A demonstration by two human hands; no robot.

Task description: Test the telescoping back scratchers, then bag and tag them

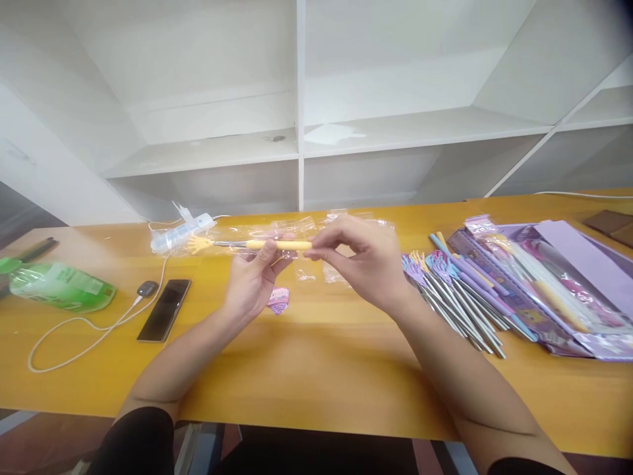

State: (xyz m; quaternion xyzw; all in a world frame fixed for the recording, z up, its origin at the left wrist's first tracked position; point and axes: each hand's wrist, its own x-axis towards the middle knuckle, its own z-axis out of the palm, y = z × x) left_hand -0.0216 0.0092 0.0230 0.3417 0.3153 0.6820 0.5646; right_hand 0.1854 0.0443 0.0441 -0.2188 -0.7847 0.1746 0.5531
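A yellow back scratcher (257,245) with a small hand-shaped head lies level between my hands, its head pointing left. My left hand (253,277) is closed round the middle of its handle, thumb on top. My right hand (363,257) pinches the handle's right end between thumb and fingers. Clear plastic bags (306,270) show around and behind the scratcher; whether it sits inside one I cannot tell. Below my left hand is a small stack of pink and purple cards (279,300). To the right lies a pile of scratchers (455,290) with metal rods and coloured heads.
A purple box (548,336) at the right holds bagged scratchers. On the left are a green bottle (64,287) lying on its side, a phone (165,310), a white cable (74,322) and a power strip (182,232). White shelving (300,99) stands behind the table (306,382).
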